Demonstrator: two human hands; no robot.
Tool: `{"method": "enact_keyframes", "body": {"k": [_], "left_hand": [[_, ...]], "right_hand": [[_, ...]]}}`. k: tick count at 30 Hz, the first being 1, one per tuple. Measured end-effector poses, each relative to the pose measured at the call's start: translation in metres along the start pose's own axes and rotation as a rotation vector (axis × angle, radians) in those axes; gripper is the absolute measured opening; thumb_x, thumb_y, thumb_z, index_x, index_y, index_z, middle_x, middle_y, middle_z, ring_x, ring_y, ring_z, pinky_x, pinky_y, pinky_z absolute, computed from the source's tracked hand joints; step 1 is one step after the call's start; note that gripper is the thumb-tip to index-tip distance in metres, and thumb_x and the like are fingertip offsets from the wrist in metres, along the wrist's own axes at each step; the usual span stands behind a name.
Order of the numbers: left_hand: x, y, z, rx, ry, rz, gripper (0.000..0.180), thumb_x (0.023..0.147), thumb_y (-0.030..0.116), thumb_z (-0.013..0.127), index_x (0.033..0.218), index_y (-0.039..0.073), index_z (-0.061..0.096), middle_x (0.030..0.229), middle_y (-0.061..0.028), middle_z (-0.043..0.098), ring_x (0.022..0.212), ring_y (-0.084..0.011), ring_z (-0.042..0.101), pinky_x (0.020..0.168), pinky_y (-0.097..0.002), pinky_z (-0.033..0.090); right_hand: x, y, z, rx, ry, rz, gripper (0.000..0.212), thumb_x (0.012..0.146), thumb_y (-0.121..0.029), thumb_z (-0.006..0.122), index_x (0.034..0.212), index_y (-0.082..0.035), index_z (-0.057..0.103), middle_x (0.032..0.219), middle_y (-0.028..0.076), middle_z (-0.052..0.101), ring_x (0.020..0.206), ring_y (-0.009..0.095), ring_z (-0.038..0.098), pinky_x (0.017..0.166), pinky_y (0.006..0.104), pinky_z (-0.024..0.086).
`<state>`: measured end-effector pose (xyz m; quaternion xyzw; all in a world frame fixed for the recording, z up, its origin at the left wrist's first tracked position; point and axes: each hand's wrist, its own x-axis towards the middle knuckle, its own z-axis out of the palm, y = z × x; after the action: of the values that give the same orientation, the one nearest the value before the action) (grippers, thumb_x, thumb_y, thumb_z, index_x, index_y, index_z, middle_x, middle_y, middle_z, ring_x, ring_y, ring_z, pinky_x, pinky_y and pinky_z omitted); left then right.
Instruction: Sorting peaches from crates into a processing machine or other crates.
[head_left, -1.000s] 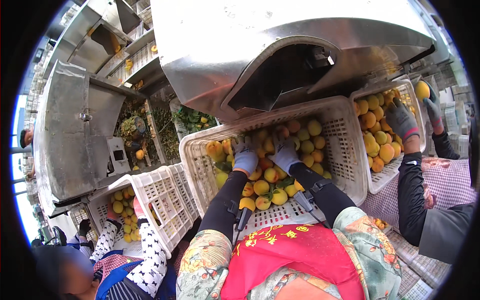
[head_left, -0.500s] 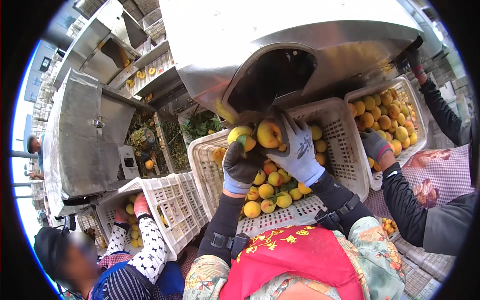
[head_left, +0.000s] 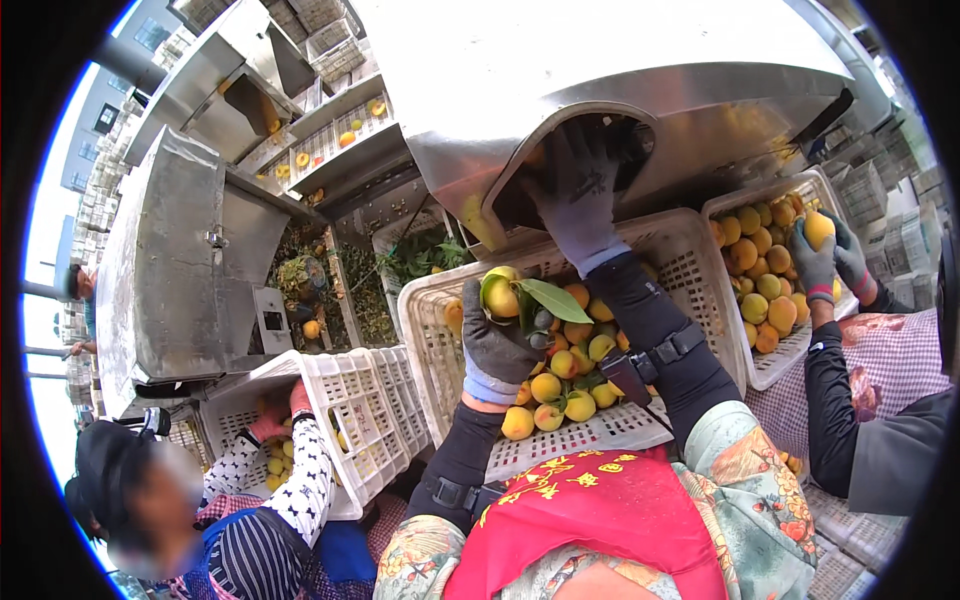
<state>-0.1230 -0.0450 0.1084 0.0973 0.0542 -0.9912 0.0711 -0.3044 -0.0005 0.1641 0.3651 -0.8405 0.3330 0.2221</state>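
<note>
Right hand put into the opening

Half a second ago a peach was held over the crate (head_left: 700, 275) by the right hand (head_left: 583, 200); now that hand is sunk in the opening (head_left: 512, 200) of the machine (head_left: 640, 85), past the crate's far edge. Its fingertips are hidden, so its grip cannot be told. A leafy peach (head_left: 503, 297) is held in the left hand's (head_left: 497, 352) curled fingers, toward the crate's far left corner. Only that peach is thus plainly in hand; loose peaches (head_left: 548, 388) are left in the crate.
</note>
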Motion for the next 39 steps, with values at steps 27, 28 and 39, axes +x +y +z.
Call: {"method": "enact_keyframes", "body": {"k": [27, 28, 39], "left_hand": [[-0.032, -0.019, -0.133, 3.048, 0.063, -0.164, 0.060, 0.077, 0.039, 0.062, 0.129, 0.013, 0.050, 0.126, -0.0135, 0.050, 0.124, -0.0395, 0.036, 0.096, -0.0624, 0.026], [-0.036, -0.016, -0.142, 3.026, 0.075, -0.152, 0.060, 0.077, 0.039, 0.062, 0.129, 0.013, 0.050, 0.125, -0.0138, 0.050, 0.124, -0.0391, 0.037, 0.096, -0.0622, 0.026], [0.061, 0.001, -0.161, 2.834, 0.426, 0.045, 0.070, 0.072, 0.038, 0.067, 0.131, 0.009, 0.043, 0.126, -0.0165, 0.048, 0.111, -0.0354, 0.046, 0.092, -0.0496, 0.036]], "right_hand": [[-0.018, 0.024, -0.001, 0.137, 0.068, -0.092, 0.063, 0.073, -0.023, 0.071, 0.128, -0.002, 0.048, 0.117, 0.019, 0.057, 0.109, 0.037, 0.052, 0.096, 0.0454, 0.040], [-0.028, 0.030, -0.011, 0.190, 0.091, -0.085, 0.060, 0.074, -0.022, 0.070, 0.127, -0.002, 0.049, 0.116, 0.019, 0.057, 0.108, 0.038, 0.052, 0.095, 0.0453, 0.041], [-0.244, 0.121, 0.114, -0.429, -0.881, 0.205, 0.082, 0.074, -0.041, 0.066, 0.140, -0.006, 0.032, 0.136, 0.019, 0.043, 0.121, 0.032, 0.046, 0.096, 0.0413, 0.040]]}}
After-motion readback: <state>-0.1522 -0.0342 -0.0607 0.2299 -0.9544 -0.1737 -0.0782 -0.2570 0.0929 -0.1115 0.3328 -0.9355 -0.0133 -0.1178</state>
